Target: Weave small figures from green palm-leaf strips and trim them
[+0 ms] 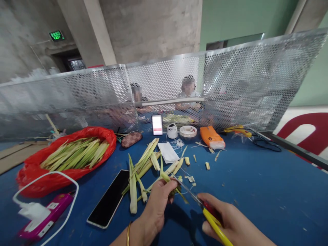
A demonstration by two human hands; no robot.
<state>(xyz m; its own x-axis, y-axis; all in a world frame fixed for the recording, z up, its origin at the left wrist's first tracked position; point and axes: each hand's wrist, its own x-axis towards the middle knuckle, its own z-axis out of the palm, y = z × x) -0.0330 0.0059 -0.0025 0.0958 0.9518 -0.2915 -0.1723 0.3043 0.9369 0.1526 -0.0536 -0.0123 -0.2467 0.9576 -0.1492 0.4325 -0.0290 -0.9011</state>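
Observation:
My left hand (pixel 161 201) is closed, pinching a green plant leaf (pixel 164 175) that looks like a strip of corn husk. In my right hand (pixel 228 218) is a pair of scissors (pixel 214 223) with red and yellow handles. Their blades point away to the left, and the tips reach the leaf at my left fingers. Whether the blades touch the leaf I cannot tell. Several pale green husk strips (pixel 133 191) lie in a loose pile just beyond my left hand. Small cut pieces (pixel 207 166), white thread (pixel 178 145) and a white paper (pixel 168 152) are scattered around the pile.
A red plastic bag (pixel 28 171) full of strips stands left, near a purple power strip (pixel 48 218). A black phone (pixel 109 200) lies beside the pile. A thread spool (pixel 172 131), tape roll (pixel 188 131), orange tissue pack (pixel 211 137) and yellow tool (pixel 238 130) line the perforated screen (pixel 164 78).

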